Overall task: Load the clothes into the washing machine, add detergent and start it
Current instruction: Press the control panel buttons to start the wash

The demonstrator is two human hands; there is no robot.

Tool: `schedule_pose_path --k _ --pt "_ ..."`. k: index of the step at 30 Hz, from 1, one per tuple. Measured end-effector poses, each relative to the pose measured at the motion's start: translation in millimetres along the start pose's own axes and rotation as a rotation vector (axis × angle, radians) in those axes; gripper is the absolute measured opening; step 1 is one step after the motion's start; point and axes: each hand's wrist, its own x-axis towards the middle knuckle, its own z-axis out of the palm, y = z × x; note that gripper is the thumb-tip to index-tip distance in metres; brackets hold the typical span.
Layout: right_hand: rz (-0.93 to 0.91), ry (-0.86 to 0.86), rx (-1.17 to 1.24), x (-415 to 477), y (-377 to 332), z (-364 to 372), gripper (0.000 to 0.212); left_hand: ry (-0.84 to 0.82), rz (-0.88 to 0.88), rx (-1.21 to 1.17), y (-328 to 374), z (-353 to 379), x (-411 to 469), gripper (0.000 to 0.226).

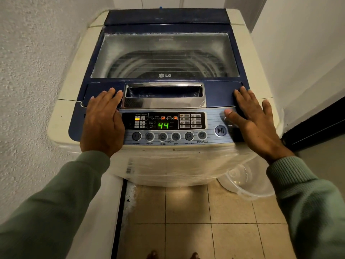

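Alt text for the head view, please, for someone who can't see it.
The left hand and right hand rest flat on the front of the closed lid of the washing machine, either side of the handle. The display below shows 44.

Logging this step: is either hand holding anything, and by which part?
Nothing is held. The left hand and right hand lie flat on the closed lid and control panel.

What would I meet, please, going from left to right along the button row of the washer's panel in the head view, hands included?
In order: left hand → water button → wash button → rinse button → spin button → air dry button → program button → start/pause button → right hand.
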Motion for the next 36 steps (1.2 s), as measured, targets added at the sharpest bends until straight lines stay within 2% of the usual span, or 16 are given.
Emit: schedule_pose_path --k 3,5,10,13,36 --pt "-0.023 0.146 0.016 1.6 1.8 4.9 0.049 -0.002 -0.001 0.003 -0.7 0.1 -0.6 0.048" --pt "-0.055 0.212 -0.004 3.9 6.9 6.7 0.044 -0.005 0.001 -0.003 -0.6 -0.2 -0.6 0.05" --pt "-0.139 0.279 0.072 8.7 14.1 3.4 0.043 -0.002 0.005 -0.004 0.7 -0.7 -0.5 0.053" --pt "-0.175 0.316 0.019 8.9 15.4 5.3 0.04 -0.005 0.001 -0.005 1.1 -1.0 -0.3 0.054" --pt "-0.129 0.384 -0.021 11.5 18.8 12.8 0.04 -0.007 0.0 0.004 0.2 0.2 -0.1 0.052"
